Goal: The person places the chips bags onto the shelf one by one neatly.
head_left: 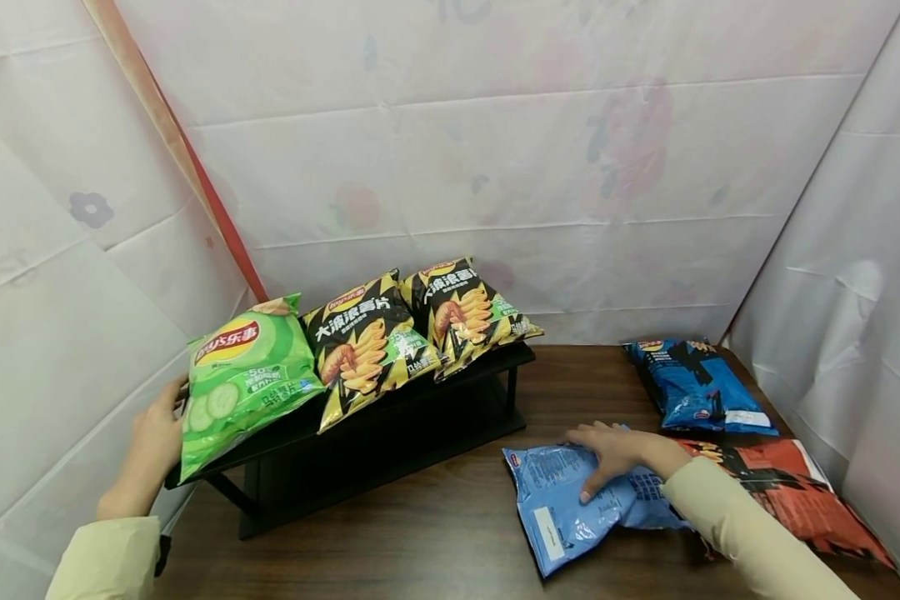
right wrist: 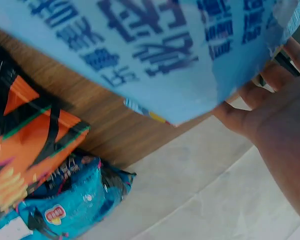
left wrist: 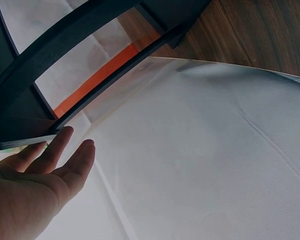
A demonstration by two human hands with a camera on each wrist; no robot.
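Three chip bags lie side by side on a black rack: a green one at the left end and two black-and-yellow ones. My left hand is beside the green bag at the rack's left end; in the left wrist view that hand has its fingers extended at the rack's edge. On the wooden table, my right hand rests on a light-blue bag with fingers spread. The right wrist view shows the hand against the blue bag.
To the right on the table lie a dark-blue bag and a red-orange bag, close to the right-hand curtain. White patterned cloth hangs behind the rack, and more cloth at the left.
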